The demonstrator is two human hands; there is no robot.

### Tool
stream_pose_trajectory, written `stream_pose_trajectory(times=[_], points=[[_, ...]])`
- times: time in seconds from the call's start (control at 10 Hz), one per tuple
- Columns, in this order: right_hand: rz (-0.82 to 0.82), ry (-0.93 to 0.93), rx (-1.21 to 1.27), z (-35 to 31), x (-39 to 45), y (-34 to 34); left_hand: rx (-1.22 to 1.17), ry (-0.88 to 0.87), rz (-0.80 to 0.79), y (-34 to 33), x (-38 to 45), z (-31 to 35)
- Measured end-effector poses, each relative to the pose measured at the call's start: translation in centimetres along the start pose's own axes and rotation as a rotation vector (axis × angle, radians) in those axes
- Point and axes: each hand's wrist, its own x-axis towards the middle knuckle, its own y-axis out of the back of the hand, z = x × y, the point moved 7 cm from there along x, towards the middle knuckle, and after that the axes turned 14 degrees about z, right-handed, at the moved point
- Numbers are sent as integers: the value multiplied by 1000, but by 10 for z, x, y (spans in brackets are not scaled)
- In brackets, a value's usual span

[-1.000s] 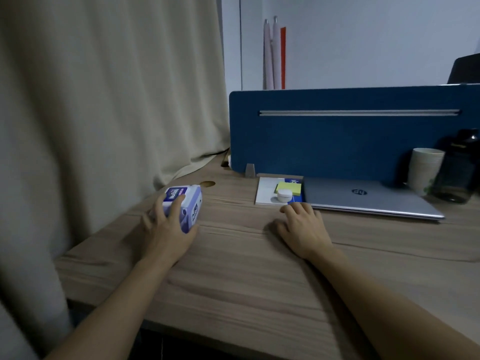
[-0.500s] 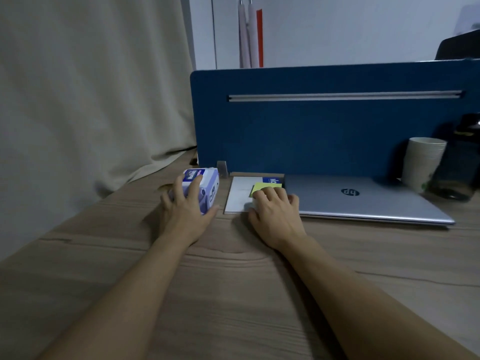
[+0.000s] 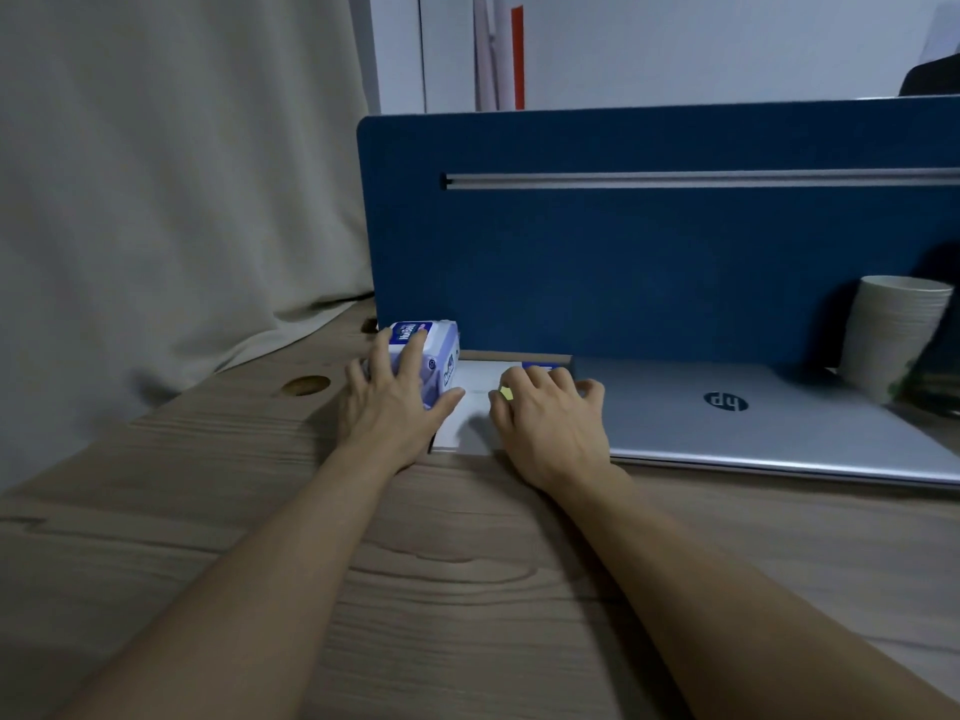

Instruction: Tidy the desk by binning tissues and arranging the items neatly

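Head view showed the tissue pack standing on the wooden desk just before the blue divider, the left hand clasped round it, fingers over the top, thumb on its right side. The right hand lay curled over a white notebook beside the closed laptop; what it held, I cannot tell. Stacked paper cups stood further right.

Hidden and cut-off parts

The yellow notepad is mostly covered by the right hand; the laptop is cropped rightward.
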Motion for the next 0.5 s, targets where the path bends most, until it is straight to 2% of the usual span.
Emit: stream_pose_trajectory(times=[0.2,0.5], points=[[-2,-13,-19,2,-2,7,-77,20,11,10,-6,3],[-98,-64,39,22,-34,38,-135,-16,-59,47,-40,8]])
